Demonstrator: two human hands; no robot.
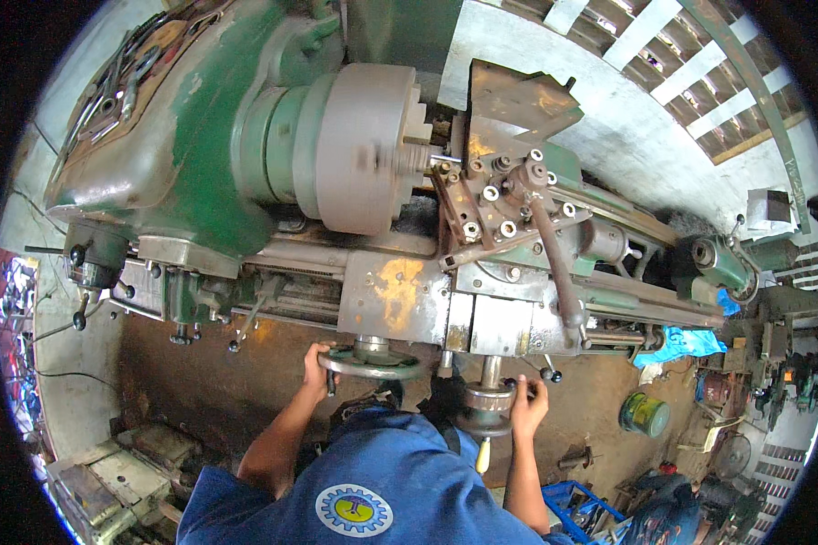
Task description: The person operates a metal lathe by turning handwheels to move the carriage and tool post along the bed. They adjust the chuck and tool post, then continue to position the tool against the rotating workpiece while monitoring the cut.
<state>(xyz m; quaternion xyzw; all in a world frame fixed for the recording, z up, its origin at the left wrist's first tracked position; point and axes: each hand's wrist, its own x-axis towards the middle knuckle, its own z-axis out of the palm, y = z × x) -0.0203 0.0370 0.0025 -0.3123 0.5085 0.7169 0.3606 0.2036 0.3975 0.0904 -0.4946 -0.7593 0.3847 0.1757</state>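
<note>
On a green metal lathe, my left hand (314, 371) is closed round the left rim of the large carriage handwheel (382, 365). My right hand (529, 409) has its fingers curled at the right edge of the smaller cross-slide handwheel (487, 404), which has a pale handle (483, 455) hanging below. Above my hands, the big grey chuck (362, 150) looks smeared, as if turning. It holds a stepped metal workpiece (417, 159). The tool post (495, 200), with several bolts and a long clamping lever (559, 263), stands close against the workpiece's right end.
Wrenches and other tools lie on the headstock top (123, 77). The tailstock (723, 263) is at the far right of the bed. A ball-ended lever (550, 373) sits near my right hand. On the floor stand a green bucket (644, 414) and a blue crate (582, 513), with a person (668, 513) beyond.
</note>
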